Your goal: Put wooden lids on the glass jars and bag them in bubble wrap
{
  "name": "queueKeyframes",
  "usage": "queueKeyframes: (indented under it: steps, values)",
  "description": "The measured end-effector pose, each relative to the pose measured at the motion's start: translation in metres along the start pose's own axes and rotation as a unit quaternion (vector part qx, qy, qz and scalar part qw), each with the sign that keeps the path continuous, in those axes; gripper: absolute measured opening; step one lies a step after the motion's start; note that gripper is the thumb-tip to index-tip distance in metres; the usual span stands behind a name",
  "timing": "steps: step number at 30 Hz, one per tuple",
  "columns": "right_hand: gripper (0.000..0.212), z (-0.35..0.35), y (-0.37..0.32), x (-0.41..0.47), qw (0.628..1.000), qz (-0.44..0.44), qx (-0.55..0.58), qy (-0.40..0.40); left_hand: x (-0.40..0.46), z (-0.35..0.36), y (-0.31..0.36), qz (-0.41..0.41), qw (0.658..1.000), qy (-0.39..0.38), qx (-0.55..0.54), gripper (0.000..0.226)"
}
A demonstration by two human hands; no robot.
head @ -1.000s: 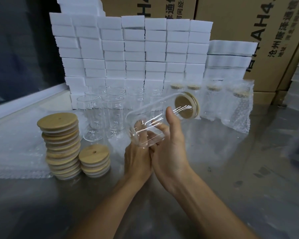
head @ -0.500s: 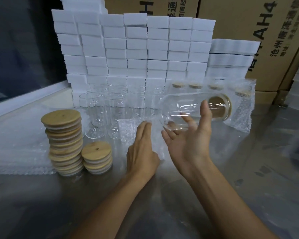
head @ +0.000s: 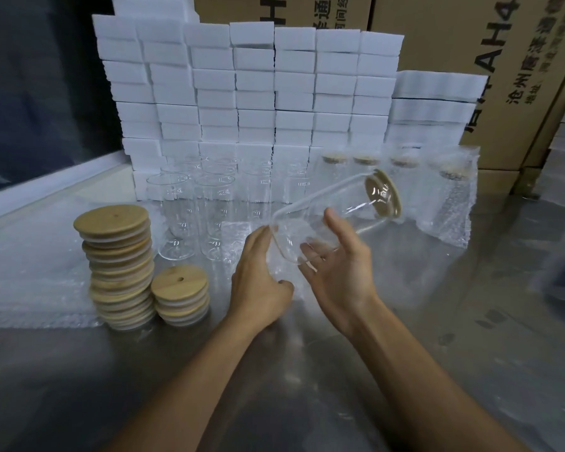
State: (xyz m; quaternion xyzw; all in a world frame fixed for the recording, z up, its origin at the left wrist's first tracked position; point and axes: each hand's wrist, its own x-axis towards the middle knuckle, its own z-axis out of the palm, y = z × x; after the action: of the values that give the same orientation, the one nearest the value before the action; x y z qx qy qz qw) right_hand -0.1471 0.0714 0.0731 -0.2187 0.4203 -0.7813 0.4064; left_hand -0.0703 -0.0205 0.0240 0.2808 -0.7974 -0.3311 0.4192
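My right hand [head: 340, 272] holds a clear glass jar [head: 340, 207] tilted on its side above the table. Its wooden lid [head: 382, 197] is on and points up and to the right. The jar's bottom sits close to the fingertips of my left hand [head: 258, 272]. That hand rests on a small bubble wrap bag [head: 286, 269] lying on the table, with thumb and fingers pinching it. Two stacks of wooden lids, a tall one [head: 118, 265] and a short one [head: 180, 295], stand to the left.
Several empty glass jars [head: 177, 216] stand behind the lid stacks. Lidded jars in bubble wrap [head: 450, 203] stand at the back right. A wall of white boxes [head: 258, 93] and brown cartons [head: 470, 44] closes the back. Flat bubble wrap sheets [head: 30, 272] lie at the left.
My right hand swung the jar out to the right, then brought it back left, its bottom now at my left fingertips. My left hand let go of the jar and settled on the bubble wrap bag.
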Motion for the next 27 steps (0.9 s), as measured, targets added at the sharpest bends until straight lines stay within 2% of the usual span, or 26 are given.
queueKeyframes:
  steps: [2, 5, 8, 11, 13, 16, 18, 19, 20, 22, 23, 24, 25, 27]
  values:
    - [0.073, -0.009, 0.000, 0.005, 1.000, -0.015, -0.005, 0.003, 0.000, -0.002, 0.000, -0.006, 1.000, -0.007, -0.004, 0.085]
    - [0.078, -0.014, -0.002, 0.011, 0.999, -0.036, -0.029, -0.024, 0.004, -0.004, 0.001, -0.048, 0.998, -0.018, -0.026, 0.085]
    - [0.078, -0.016, 0.004, 0.016, 0.995, -0.038, -0.083, -0.032, 0.007, -0.009, 0.001, -0.053, 0.998, -0.003, -0.030, 0.084]
    - [0.061, -0.017, 0.008, 0.016, 0.980, -0.067, -0.175, -0.060, 0.006, -0.011, -0.001, -0.046, 0.999, -0.003, -0.005, 0.084]
    - [0.059, -0.017, 0.009, 0.016, 0.966, -0.098, -0.222, -0.091, 0.004, -0.011, -0.001, -0.030, 0.999, -0.010, 0.029, 0.084]
    - [0.046, -0.017, 0.007, 0.016, 0.960, -0.115, -0.227, -0.120, 0.004, -0.011, 0.000, -0.017, 0.999, -0.008, 0.050, 0.082]
    - [0.026, -0.017, 0.005, 0.014, 0.956, -0.098, -0.208, -0.184, 0.004, -0.013, 0.000, -0.018, 0.998, 0.000, 0.056, 0.080]
    - [0.026, -0.018, 0.003, 0.012, 0.956, -0.075, -0.193, -0.208, 0.003, -0.013, 0.001, -0.018, 0.998, 0.002, 0.060, 0.080]
    - [0.045, -0.019, 0.001, 0.012, 0.959, -0.048, -0.176, -0.216, 0.003, -0.013, 0.001, -0.014, 0.998, 0.003, 0.062, 0.079]
    - [0.097, -0.019, -0.002, 0.012, 0.971, -0.010, -0.132, -0.197, 0.002, -0.013, 0.004, 0.000, 0.998, 0.004, 0.063, 0.078]
    - [0.117, -0.018, -0.003, 0.011, 0.977, 0.007, -0.103, -0.186, 0.002, -0.014, 0.005, 0.004, 0.998, 0.005, 0.064, 0.077]
    - [0.126, -0.018, -0.005, 0.011, 0.980, 0.017, -0.080, -0.180, 0.002, -0.014, 0.007, 0.005, 0.998, 0.008, 0.068, 0.077]
    - [0.124, -0.017, -0.007, 0.010, 0.983, 0.019, -0.061, -0.173, 0.001, -0.014, 0.008, 0.003, 0.997, 0.011, 0.072, 0.078]
    - [0.095, -0.017, -0.011, 0.009, 0.984, 0.015, -0.021, -0.176, 0.000, -0.015, 0.011, 0.002, 0.997, 0.019, 0.075, 0.080]
